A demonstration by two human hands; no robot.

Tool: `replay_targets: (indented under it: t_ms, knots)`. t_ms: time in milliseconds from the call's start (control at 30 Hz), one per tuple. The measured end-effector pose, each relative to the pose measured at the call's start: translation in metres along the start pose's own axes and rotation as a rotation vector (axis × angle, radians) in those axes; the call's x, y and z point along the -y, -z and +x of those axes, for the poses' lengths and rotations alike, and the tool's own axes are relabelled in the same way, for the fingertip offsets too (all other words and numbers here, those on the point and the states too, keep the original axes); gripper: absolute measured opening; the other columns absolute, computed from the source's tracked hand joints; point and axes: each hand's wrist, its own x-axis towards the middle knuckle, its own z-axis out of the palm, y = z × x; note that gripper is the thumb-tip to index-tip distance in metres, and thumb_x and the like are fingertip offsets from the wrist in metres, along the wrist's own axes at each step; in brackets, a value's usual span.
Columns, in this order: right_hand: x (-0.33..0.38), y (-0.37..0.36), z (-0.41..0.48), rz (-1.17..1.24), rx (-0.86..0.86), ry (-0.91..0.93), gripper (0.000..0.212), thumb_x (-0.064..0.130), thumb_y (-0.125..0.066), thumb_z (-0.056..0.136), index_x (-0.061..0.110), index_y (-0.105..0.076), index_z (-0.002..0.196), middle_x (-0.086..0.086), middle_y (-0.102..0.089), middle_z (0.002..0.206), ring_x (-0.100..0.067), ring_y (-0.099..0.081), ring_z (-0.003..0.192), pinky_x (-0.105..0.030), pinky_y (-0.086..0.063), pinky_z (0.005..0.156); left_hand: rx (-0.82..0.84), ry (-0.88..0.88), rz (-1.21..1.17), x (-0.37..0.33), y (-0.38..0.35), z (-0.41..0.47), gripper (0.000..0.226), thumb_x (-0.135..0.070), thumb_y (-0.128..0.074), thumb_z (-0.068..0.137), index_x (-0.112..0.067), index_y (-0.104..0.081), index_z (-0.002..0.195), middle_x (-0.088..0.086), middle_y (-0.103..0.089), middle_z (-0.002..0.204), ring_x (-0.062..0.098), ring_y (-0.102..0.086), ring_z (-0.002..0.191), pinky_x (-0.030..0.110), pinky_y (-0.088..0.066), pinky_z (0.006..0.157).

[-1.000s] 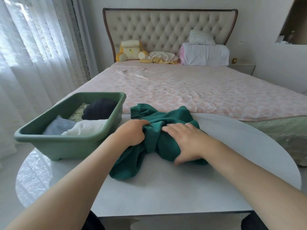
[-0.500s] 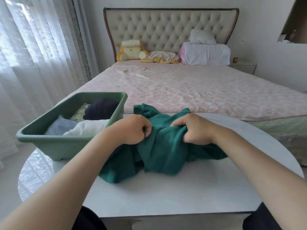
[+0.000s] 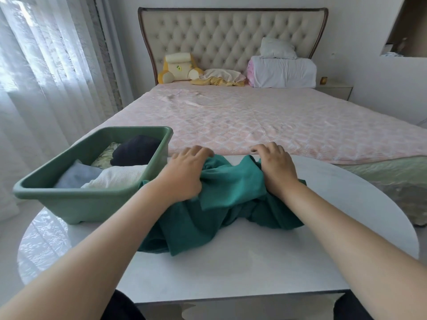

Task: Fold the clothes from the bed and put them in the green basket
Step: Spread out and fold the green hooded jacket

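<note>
Teal garment (image 3: 221,204) bunched crosswise on table (image 3: 254,269), both hands' fingers gripping its far edge.

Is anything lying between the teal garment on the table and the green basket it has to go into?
Nothing visible does: the teal garment lies right beside the green basket, whose open top already holds folded clothes, with both hands on the garment.
</note>
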Motion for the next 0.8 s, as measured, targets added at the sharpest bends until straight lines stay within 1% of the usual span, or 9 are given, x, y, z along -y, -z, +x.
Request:
replay_targets:
  t_ms: [100, 200, 300, 400, 467, 533, 633, 700, 800]
  knots:
    - [0.013, 0.004, 0.003, 0.122, 0.010, 0.007, 0.029, 0.011, -0.056, 0.092, 0.017, -0.046, 0.119, -0.007, -0.050, 0.110, -0.028, -0.055, 0.085, -0.040, -0.047, 0.067, 0.130, -0.196, -0.310, -0.020, 0.005, -0.010, 0.064, -0.024, -0.053, 0.073, -0.040, -0.044, 0.134, -0.013, -0.041, 0.142, 0.012, -0.041, 0.130, 0.036, -0.034, 0.109]
    - [0.021, 0.013, 0.000, 0.286, 0.054, -0.002, 0.017, 0.013, -0.053, 0.093, 0.017, -0.042, 0.106, -0.002, -0.057, 0.090, -0.024, -0.055, 0.074, -0.041, -0.045, 0.063, 0.191, -0.208, -0.126, -0.023, -0.006, -0.014, 0.076, -0.066, -0.067, 0.072, -0.049, -0.036, 0.139, -0.021, -0.039, 0.145, 0.006, -0.045, 0.124, 0.031, -0.038, 0.103]
    - [0.018, 0.023, -0.004, 0.580, 0.065, -0.082, 0.022, 0.014, -0.056, 0.092, 0.020, -0.049, 0.111, 0.003, -0.064, 0.089, -0.016, -0.062, 0.083, -0.035, -0.050, 0.074, 0.043, -0.065, -0.181, -0.019, -0.010, -0.002, 0.047, -0.039, -0.065, 0.087, -0.035, -0.053, 0.133, -0.011, -0.055, 0.128, 0.015, -0.056, 0.114, 0.024, -0.040, 0.087]
    - [0.013, 0.036, -0.007, 0.846, 0.329, -0.097, 0.049, 0.041, -0.061, 0.086, 0.038, -0.046, 0.132, 0.009, -0.065, 0.119, -0.011, -0.062, 0.110, -0.036, -0.049, 0.098, -0.171, 0.246, -0.327, -0.005, 0.001, 0.018, 0.024, -0.015, -0.049, 0.093, -0.022, -0.066, 0.109, -0.002, -0.064, 0.097, 0.023, -0.061, 0.093, 0.028, -0.042, 0.074]
    - [0.015, 0.040, -0.008, 0.748, 0.477, -0.063, 0.081, 0.063, -0.069, 0.075, 0.048, -0.031, 0.145, 0.019, -0.056, 0.131, -0.004, -0.056, 0.120, -0.035, -0.044, 0.105, -0.237, 0.374, -0.390, 0.010, 0.011, 0.028, 0.020, -0.016, -0.046, 0.094, -0.017, -0.065, 0.100, 0.004, -0.067, 0.091, 0.029, -0.063, 0.088, 0.036, -0.052, 0.074]
    - [0.019, 0.036, -0.005, 0.575, 0.459, -0.051, 0.097, 0.066, -0.075, 0.071, 0.045, -0.024, 0.151, 0.022, -0.051, 0.130, -0.002, -0.053, 0.120, -0.032, -0.042, 0.105, -0.265, 0.438, -0.353, 0.020, 0.016, 0.032, 0.023, -0.020, -0.043, 0.094, -0.020, -0.065, 0.102, 0.003, -0.067, 0.095, 0.030, -0.064, 0.088, 0.039, -0.053, 0.075]
    - [0.020, 0.027, 0.004, 0.503, 0.351, -0.062, 0.058, 0.043, -0.075, 0.084, 0.031, -0.056, 0.138, 0.014, -0.062, 0.129, -0.007, -0.060, 0.118, -0.033, -0.048, 0.104, -0.368, 0.450, 0.021, 0.021, 0.023, 0.035, 0.025, -0.020, -0.044, 0.093, -0.024, -0.067, 0.104, 0.005, -0.067, 0.100, 0.032, -0.058, 0.089, 0.035, -0.039, 0.069]
    - [0.019, 0.025, 0.006, 0.459, 0.316, -0.060, 0.043, 0.033, -0.074, 0.087, 0.030, -0.063, 0.128, 0.010, -0.065, 0.128, -0.011, -0.061, 0.118, -0.035, -0.049, 0.103, -0.370, 0.494, 0.061, 0.021, 0.030, 0.037, 0.023, -0.019, -0.044, 0.093, -0.019, -0.066, 0.098, 0.007, -0.065, 0.096, 0.030, -0.053, 0.081, 0.034, -0.037, 0.066]
    - [0.027, 0.022, 0.006, 0.349, 0.286, -0.043, 0.078, 0.061, -0.071, 0.079, 0.040, -0.040, 0.147, 0.010, -0.053, 0.143, -0.016, -0.053, 0.127, -0.043, -0.043, 0.108, -0.264, 0.505, -0.210, 0.017, 0.038, 0.042, 0.023, -0.017, -0.042, 0.094, -0.009, -0.063, 0.087, 0.009, -0.066, 0.079, 0.023, -0.058, 0.061, 0.027, -0.040, 0.055]
